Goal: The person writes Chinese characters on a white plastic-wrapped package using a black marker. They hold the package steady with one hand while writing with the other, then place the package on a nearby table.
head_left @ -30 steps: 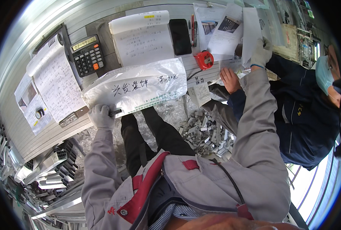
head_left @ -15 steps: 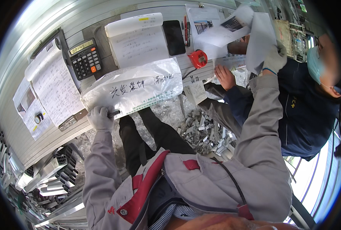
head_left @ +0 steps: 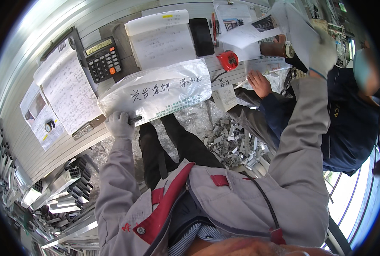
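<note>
My gloved left hand (head_left: 120,125) is closed around a black marker (head_left: 135,120) at the near left corner of a clear plastic bag (head_left: 160,91). The bag has handwriting across it and lies flat along the near edge of the table. At the far right, my gloved right hand (head_left: 324,53) grips white paper sheets (head_left: 295,30), raised and blurred by motion. Part of the sheets droops left over other papers. Its fingers are partly smeared. A brown cylindrical container (head_left: 277,49) lies just left of the sheets. A co-worker's bare hand (head_left: 260,84) rests by the table edge below it.
On the table are a calculator (head_left: 102,59), a notepad (head_left: 162,45), a black phone (head_left: 201,36), a red tape measure (head_left: 228,60) and a clipboard of written sheets (head_left: 70,87). Metal offcuts (head_left: 234,143) lie below. A masked co-worker (head_left: 352,123) stands close at right.
My right hand has moved to the right with the sheets, which lean outward, uncovering more of the brown container. My left hand stays by the bag's corner. The whole view has shifted slightly.
</note>
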Available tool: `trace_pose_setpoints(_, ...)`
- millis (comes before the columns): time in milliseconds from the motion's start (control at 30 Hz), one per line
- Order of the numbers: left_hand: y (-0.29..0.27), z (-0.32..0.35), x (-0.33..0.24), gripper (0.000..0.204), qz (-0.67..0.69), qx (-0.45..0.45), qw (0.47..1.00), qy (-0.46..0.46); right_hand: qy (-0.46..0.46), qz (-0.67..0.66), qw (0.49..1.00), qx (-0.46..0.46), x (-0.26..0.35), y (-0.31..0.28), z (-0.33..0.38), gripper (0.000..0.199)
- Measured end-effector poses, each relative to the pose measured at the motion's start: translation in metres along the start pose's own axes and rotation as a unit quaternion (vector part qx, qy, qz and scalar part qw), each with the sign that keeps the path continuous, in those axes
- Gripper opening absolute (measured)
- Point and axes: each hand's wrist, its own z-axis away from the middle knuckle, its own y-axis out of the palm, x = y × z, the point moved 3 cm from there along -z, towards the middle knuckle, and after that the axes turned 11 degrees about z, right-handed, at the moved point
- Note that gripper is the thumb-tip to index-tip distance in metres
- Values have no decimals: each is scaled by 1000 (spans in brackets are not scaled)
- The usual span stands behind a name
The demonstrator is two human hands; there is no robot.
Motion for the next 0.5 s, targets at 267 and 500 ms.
trace_pose_setpoints(267,1,0,-1,27,-8,-10,1000,2,-47,-61,976,202,120,153,48,37)
trace_pose_setpoints(500,-3,-4,-4,27,2,-15,1000,5,38,-183,898,397,171,152,207,70)
